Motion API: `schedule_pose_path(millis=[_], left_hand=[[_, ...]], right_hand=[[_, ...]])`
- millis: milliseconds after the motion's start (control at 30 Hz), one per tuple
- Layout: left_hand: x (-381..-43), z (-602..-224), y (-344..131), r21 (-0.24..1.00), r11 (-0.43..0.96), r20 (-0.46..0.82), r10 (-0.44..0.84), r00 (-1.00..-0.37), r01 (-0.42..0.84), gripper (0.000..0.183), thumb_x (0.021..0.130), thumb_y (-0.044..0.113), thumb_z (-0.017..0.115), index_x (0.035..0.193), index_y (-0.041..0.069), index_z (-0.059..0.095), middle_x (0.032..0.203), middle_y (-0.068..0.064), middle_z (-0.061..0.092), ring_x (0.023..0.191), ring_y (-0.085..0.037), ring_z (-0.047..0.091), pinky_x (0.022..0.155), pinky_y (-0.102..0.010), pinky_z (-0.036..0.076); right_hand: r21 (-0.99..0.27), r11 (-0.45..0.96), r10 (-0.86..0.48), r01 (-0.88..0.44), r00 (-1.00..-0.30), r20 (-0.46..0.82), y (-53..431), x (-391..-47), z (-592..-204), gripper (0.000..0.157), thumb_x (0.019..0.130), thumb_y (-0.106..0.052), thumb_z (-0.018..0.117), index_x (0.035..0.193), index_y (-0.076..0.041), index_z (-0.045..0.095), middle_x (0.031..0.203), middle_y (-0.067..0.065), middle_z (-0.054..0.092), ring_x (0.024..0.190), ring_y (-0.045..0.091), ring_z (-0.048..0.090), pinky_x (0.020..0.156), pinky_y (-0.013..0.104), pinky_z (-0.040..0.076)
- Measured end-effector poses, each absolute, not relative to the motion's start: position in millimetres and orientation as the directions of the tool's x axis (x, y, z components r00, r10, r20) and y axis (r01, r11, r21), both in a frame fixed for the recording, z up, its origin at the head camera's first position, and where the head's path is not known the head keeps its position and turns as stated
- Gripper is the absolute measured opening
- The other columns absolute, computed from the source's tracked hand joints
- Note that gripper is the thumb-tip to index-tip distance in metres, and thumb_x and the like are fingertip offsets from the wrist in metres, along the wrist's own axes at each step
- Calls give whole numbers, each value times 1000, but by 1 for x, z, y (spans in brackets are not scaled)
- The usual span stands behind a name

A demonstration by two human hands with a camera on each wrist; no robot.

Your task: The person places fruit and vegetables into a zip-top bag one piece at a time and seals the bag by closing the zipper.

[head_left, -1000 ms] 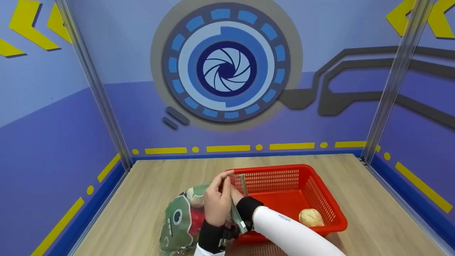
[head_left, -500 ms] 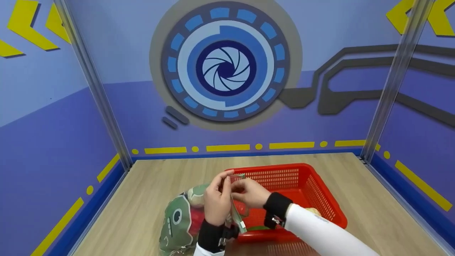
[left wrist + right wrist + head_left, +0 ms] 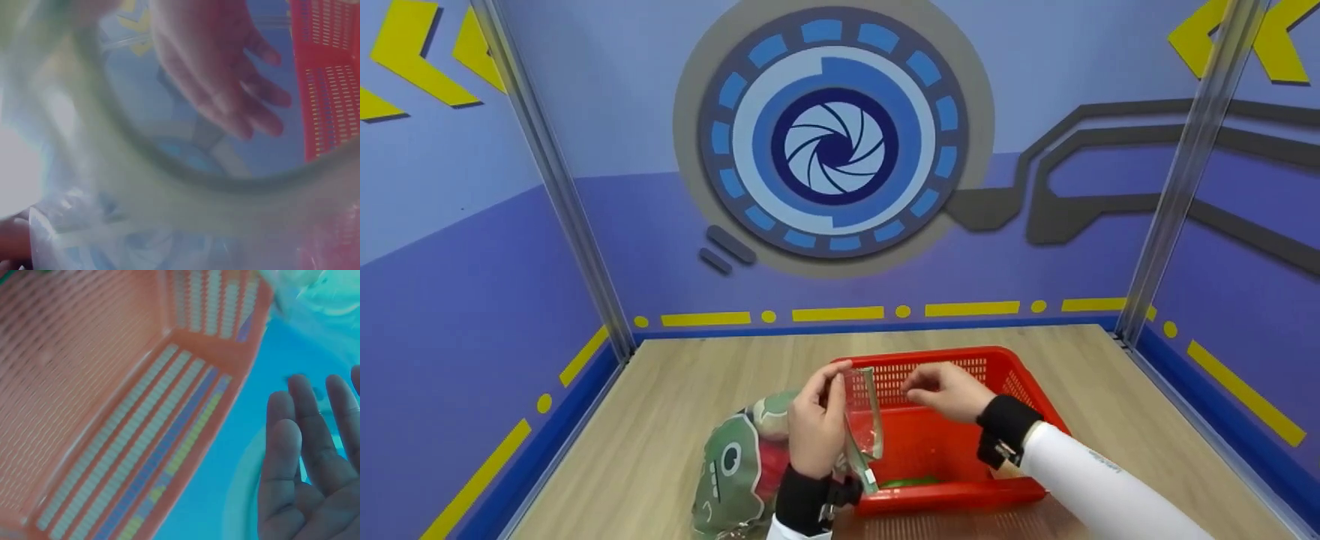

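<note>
My left hand [image 3: 817, 416] grips the upper edge of a clear zip bag [image 3: 727, 465] with a green dinosaur face printed on it. The bag's mouth gapes toward the red basket [image 3: 930, 354], and a pale rounded thing [image 3: 772, 416] and something red show inside. Blurred bag plastic [image 3: 185, 208] fills much of the left wrist view. Over the basket, apart from the bag, is my right hand [image 3: 952, 391], with nothing in its fingers; the right wrist view shows those fingers [image 3: 312, 433] extended beside the basket wall.
A green thing [image 3: 911, 482] lies in the basket by its near wall. Partly hidden behind my right forearm is a pale round thing [image 3: 1005, 471] in the basket. Patterned walls enclose the wooden table [image 3: 675, 375] at the back and both sides.
My right hand has drawn back from the bag's mouth, moving right over the basket. The red thing seen near its fingers earlier is no longer there. The left hand keeps its hold.
</note>
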State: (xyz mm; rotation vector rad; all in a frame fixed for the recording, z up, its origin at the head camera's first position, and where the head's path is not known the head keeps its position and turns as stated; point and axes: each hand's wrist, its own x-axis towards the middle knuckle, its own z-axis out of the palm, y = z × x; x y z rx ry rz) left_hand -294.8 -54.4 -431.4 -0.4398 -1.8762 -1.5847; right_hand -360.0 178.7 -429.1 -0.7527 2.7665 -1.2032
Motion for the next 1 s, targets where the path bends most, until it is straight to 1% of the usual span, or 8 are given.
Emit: schedule_pose_path(millis=[167, 233, 333, 400, 567, 700, 867, 1000], left_hand=[[-294, -432, -55, 747, 215, 662, -149, -735, 629, 19, 104, 9, 59, 117, 7, 73, 98, -7, 73, 64, -3, 46, 58, -19, 42], [-295, -433, -55, 743, 217, 666, -149, -731, 633, 19, 104, 9, 59, 117, 7, 73, 92, -7, 70, 62, -3, 44, 57, -19, 40], [-295, -434, -55, 739, 222, 671, -151, -726, 637, 19, 103, 9, 59, 116, 8, 73, 86, -5, 67, 61, -2, 42, 57, -18, 39], [-296, -435, -55, 733, 226, 677, -149, -721, 641, 19, 103, 9, 59, 116, 9, 73, 82, -5, 64, 60, -2, 41, 56, -18, 38], [-296, -435, -55, 728, 227, 682, -156, -714, 646, 19, 103, 8, 59, 116, 8, 74, 90, -5, 69, 60, -2, 41, 56, -18, 38], [-295, -434, -55, 740, 219, 670, -159, -725, 636, 19, 103, 8, 59, 116, 6, 73, 98, -7, 72, 64, -3, 45, 58, -19, 40], [-295, -433, -55, 740, 219, 670, -156, -726, 635, 19, 103, 7, 60, 117, 6, 73, 96, -7, 71, 65, -4, 47, 59, -20, 42], [-295, -433, -55, 738, 221, 672, -158, -723, 638, 19, 103, 7, 59, 116, 7, 73, 95, -7, 71, 65, -4, 47, 59, -20, 43]], right_hand=[[-648, 657, -416, -385, -902, 114, 206, -364, -440, 9, 97, -15, 70, 104, -9, 73, 98, 3, 73, 89, 15, 64, 81, 33, 55], [-633, 678, -413, -375, -906, 94, 215, -365, -446, 9, 96, -16, 72, 103, -10, 73, 97, 2, 72, 88, 14, 63, 80, 32, 54], [-615, 700, -414, -364, -908, 67, 225, -364, -454, 13, 95, -18, 74, 103, -8, 73, 96, 3, 72, 86, 14, 63, 78, 32, 54], [-595, 721, -405, -354, -913, 52, 230, -363, -458, 17, 93, -20, 76, 103, -6, 73, 97, 3, 72, 87, 15, 64, 80, 35, 55], [-539, 782, -375, -312, -927, -7, 237, -362, -464, 26, 87, -23, 82, 102, -4, 72, 96, 3, 72, 88, 17, 63, 86, 43, 55], [-493, 830, -343, -261, -936, -83, 239, -362, -469, 25, 84, -22, 84, 97, -4, 72, 89, 3, 70, 81, 17, 60, 80, 41, 54], [-386, 907, -258, -165, -945, -201, 240, -362, -477, 28, 80, -26, 88, 95, -9, 71, 85, 0, 68, 77, 17, 57, 78, 38, 53], [-303, 938, -256, -170, -928, -270, 240, -358, -478, 26, 75, -26, 92, 86, -14, 71, 80, -2, 69, 75, 16, 59, 76, 38, 53]])
